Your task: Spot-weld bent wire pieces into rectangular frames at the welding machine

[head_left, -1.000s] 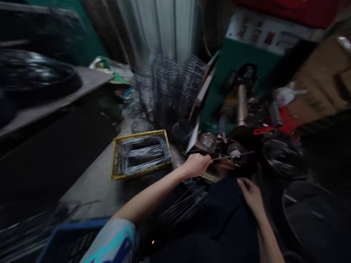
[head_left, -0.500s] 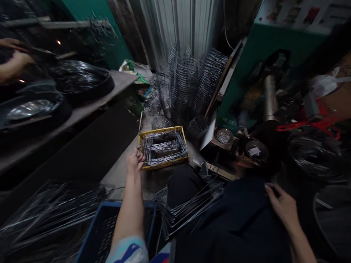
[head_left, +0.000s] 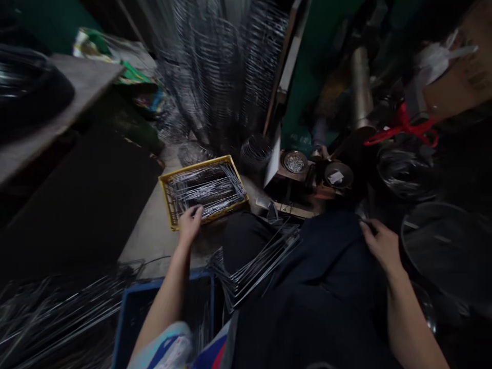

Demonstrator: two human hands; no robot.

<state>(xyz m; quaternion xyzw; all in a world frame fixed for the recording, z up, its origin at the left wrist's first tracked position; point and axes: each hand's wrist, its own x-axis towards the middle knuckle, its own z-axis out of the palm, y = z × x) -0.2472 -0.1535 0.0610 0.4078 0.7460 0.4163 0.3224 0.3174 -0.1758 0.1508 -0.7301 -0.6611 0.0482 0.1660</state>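
Note:
My left hand [head_left: 189, 224] is over the front left corner of a yellow plastic basket [head_left: 167, 205]. Its fingers are loosely bent and a little apart, and I see nothing held in them. Bent wire frames [head_left: 209, 187] fill the basket, close to the fingertips. My right hand [head_left: 381, 245] lies at the right edge of the dark cloth [head_left: 330, 256] on my lap, fingers curled; what they grip, if anything, is hidden. More bent wire frames [head_left: 255, 269] lie over my left leg.
A blue crate [head_left: 128, 294] stands at lower left beside long wires [head_left: 69, 318]. Stacked wire rings [head_left: 217, 66] rise behind the basket. To the right are a bowl of small metal parts [head_left: 295, 162], a dark dish [head_left: 338, 176], a red handle [head_left: 403, 128] and machinery. A bench [head_left: 84, 77] runs along the left.
My view has swung down and right. My left hand has moved off the basket's left rim to its front left corner. The basket sits slightly turned. My right hand stays on my lap.

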